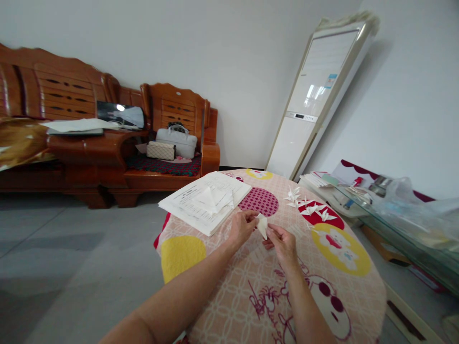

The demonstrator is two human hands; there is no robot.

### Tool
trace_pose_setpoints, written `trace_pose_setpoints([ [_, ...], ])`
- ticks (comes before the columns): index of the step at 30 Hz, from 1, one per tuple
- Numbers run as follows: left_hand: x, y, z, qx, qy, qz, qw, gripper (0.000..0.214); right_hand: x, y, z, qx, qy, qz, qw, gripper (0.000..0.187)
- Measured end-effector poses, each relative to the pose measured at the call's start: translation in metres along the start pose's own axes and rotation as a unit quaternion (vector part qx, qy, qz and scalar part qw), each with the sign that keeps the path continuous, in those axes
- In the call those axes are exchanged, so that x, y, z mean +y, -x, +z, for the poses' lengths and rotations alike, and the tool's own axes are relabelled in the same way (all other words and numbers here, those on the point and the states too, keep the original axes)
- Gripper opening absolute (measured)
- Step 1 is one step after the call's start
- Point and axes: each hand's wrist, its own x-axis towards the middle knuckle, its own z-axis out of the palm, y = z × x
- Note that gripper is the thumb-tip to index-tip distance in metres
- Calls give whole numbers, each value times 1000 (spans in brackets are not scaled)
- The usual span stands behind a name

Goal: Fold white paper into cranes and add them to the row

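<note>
My left hand [241,227] and my right hand [281,241] meet over the round table's patterned cloth [272,296]. Both pinch one small folded piece of white paper [263,224] between their fingertips, held just above the cloth. A stack of white printed sheets [204,200] lies at the table's far left, with a folded paper shape on top. Several finished white paper cranes [308,204] stand on the cloth at the far right.
A carved wooden sofa [107,143] with white bags on its seat [172,143] stands at the back left. A tall white air conditioner [315,100] leans against the wall. A glass table [394,215] with clutter and plastic bags is at the right. Grey floor lies at the left.
</note>
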Motion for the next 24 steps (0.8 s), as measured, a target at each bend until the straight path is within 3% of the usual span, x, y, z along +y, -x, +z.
trace_pose_setpoints([
  [7,-3,1,0,7,-34,34,999,27,3,-2,1,5,37,-30,999,60],
  [15,-10,-1,4,-6,-49,20,999,26,1,0,2,-2,59,-31,998,60],
  [24,0,3,1,-13,-49,19,999,23,4,-1,0,-12,36,-23,999,56],
])
